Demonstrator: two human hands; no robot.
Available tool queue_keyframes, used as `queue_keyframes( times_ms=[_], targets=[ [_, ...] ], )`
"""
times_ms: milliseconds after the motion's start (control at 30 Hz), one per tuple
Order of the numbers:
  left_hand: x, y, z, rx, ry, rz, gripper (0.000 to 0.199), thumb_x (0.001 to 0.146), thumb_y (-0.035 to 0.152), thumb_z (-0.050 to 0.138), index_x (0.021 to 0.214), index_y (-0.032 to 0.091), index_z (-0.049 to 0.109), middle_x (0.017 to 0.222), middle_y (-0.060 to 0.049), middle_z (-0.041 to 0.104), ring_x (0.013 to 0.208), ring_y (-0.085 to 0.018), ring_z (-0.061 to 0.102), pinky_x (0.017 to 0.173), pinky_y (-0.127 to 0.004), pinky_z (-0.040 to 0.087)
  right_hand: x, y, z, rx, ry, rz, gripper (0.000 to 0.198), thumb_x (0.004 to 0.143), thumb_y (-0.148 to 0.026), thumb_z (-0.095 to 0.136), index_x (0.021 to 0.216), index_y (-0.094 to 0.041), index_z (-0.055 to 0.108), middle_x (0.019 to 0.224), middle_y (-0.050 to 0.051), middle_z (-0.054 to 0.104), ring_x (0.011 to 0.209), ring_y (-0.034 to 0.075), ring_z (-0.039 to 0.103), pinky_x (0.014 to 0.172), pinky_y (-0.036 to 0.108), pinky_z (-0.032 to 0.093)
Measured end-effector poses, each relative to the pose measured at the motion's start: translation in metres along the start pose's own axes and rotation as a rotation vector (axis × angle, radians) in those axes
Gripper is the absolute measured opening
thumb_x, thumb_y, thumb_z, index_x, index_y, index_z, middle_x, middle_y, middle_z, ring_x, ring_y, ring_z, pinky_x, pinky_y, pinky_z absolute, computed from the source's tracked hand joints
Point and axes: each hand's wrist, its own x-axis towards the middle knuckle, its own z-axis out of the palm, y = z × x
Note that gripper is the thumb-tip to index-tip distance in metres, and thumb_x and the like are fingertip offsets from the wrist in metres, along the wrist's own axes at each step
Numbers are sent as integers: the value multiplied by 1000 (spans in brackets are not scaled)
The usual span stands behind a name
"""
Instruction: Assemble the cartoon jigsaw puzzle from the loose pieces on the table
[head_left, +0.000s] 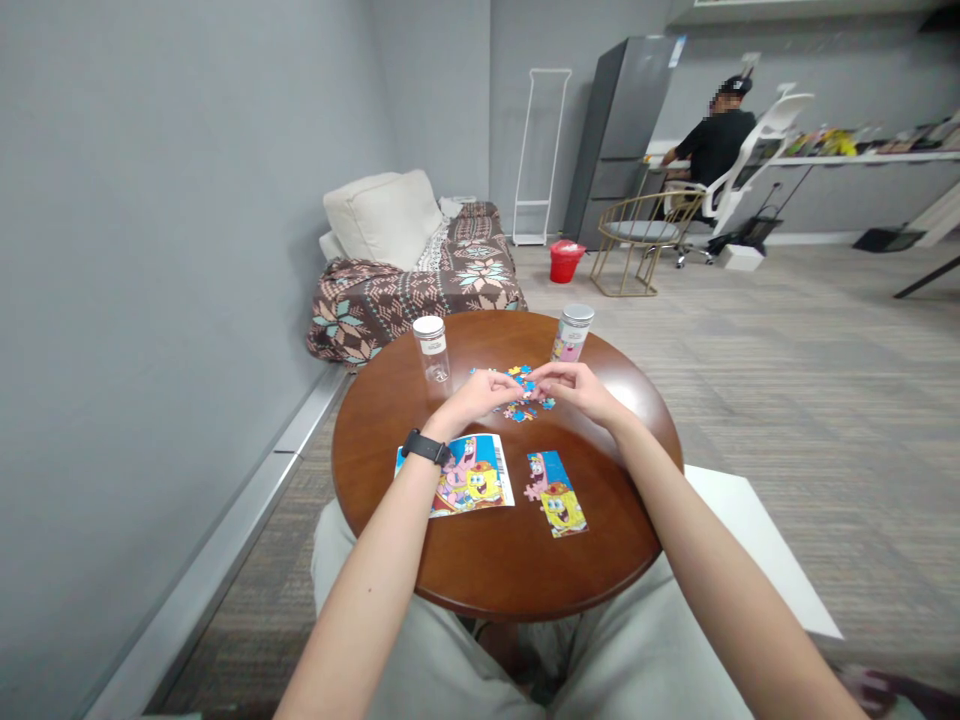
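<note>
The loose puzzle pieces [517, 412] lie in a heap at my fingertips, between and under both hands. My left hand [480, 394] reaches in from one side, my right hand [576, 388] from the other, fingers bent; I can't tell whether either pinches a piece. Nearer my body, between my forearms, sits the joined puzzle section [559, 498]. My left wrist passes over the printed picture sheet [474, 482], just beside that section.
</note>
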Motion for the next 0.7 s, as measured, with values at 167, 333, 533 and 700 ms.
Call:
queue_keyframes(
  times_ms=[167, 333, 533, 700],
  targets=[
    [0, -1, 1, 8, -22, 2, 25, 73, 36, 70, 77, 12, 74, 68, -3, 69, 62, -12, 54, 61, -24, 37, 0, 2, 0, 0, 6, 14, 39, 70, -47, 77, 95, -18, 72, 92, 8, 74, 85, 23, 70, 84, 37, 54],
    [0, -3, 1, 23, -29, -1, 29, 73, 39, 70, 80, 12, 75, 71, -4, 71, 65, -13, 57, 62, -25, 38, -1, 1, 1, 38, 1, 14, 38, 69, -47, 79, 92, -18, 72, 92, 7, 74, 83, 21, 70, 84, 36, 55],
    [1, -4, 0, 8, -28, 7, 30, 73, 39, 71, 81, 10, 76, 71, -5, 71, 64, -13, 56, 63, -25, 39, -1, 1, 0, 40, -11, 4, 39, 70, -48, 79, 92, -17, 71, 83, 6, 73, 78, 21, 70, 79, 35, 56],
    [-2, 1, 1, 21, -82, -10, 32, 73, 41, 71, 80, 10, 76, 74, -5, 71, 63, -11, 52, 60, -23, 35, 0, 4, 0, 56, -20, -8, 38, 70, -47, 80, 90, -16, 71, 79, 6, 73, 72, 19, 69, 75, 34, 56]
  ],
)
